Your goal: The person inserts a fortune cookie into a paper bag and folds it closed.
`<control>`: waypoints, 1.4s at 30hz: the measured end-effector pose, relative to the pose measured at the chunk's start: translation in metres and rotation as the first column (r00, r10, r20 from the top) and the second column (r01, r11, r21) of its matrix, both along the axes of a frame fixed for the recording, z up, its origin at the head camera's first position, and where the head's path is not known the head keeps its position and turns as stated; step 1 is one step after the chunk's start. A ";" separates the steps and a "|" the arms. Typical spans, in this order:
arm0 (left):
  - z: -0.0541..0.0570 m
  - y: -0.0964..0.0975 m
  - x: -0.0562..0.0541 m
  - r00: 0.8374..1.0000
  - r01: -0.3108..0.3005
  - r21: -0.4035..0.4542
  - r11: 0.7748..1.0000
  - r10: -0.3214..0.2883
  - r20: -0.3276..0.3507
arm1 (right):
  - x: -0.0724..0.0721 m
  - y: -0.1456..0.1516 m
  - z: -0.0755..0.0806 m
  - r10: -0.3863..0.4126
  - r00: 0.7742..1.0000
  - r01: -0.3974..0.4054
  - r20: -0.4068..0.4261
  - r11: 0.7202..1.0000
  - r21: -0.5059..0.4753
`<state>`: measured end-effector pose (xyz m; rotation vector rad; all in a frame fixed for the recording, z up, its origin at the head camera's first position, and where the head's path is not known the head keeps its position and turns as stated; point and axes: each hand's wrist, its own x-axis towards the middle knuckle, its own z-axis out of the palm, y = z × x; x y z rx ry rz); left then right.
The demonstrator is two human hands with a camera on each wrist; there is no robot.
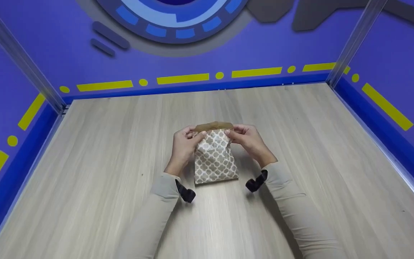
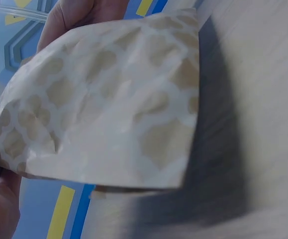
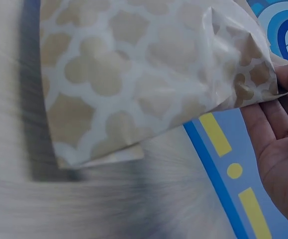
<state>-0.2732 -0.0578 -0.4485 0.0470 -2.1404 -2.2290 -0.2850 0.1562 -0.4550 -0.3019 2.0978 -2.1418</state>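
Note:
Between the two hands is a paper bag (image 1: 216, 158) with a tan and white quatrefoil pattern, its plain brown inner paper (image 1: 214, 126) showing along the top edge. The left hand (image 1: 186, 145) pinches the bag's upper left corner, thumb on the patterned front and fingers behind. At the upper right corner the right hand (image 1: 251, 141) pinches it the same way. Both wrist views show the creased bag (image 2: 109, 99) close up, its lower end over the table with a shadow beside it. In the right wrist view the right hand's fingers (image 3: 268, 122) lie behind the paper. What the bag contains is hidden.
The wood-grain table (image 1: 102, 151) is bordered by a blue back wall (image 1: 178, 64) and side walls with yellow dashes and dots. Black straps (image 1: 185, 192) hang at both wrists below beige sleeves (image 1: 146, 223).

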 end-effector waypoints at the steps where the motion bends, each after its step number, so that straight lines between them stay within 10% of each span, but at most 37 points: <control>1: -0.001 -0.001 0.000 1.000 0.012 -0.003 1.000 -0.012 0.000 | 0.000 0.000 0.000 0.004 1.000 -0.004 -0.002 1.000 0.002; 24: -0.007 0.000 0.001 0.994 0.046 -0.054 0.997 -0.051 -0.099 | 0.003 -0.008 -0.005 0.049 0.994 -0.052 0.101 0.998 0.030; 42: -0.010 0.002 0.000 0.991 0.086 -0.015 0.996 -0.087 -0.097 | 0.001 -0.022 -0.007 -0.087 0.989 0.084 0.123 0.996 0.033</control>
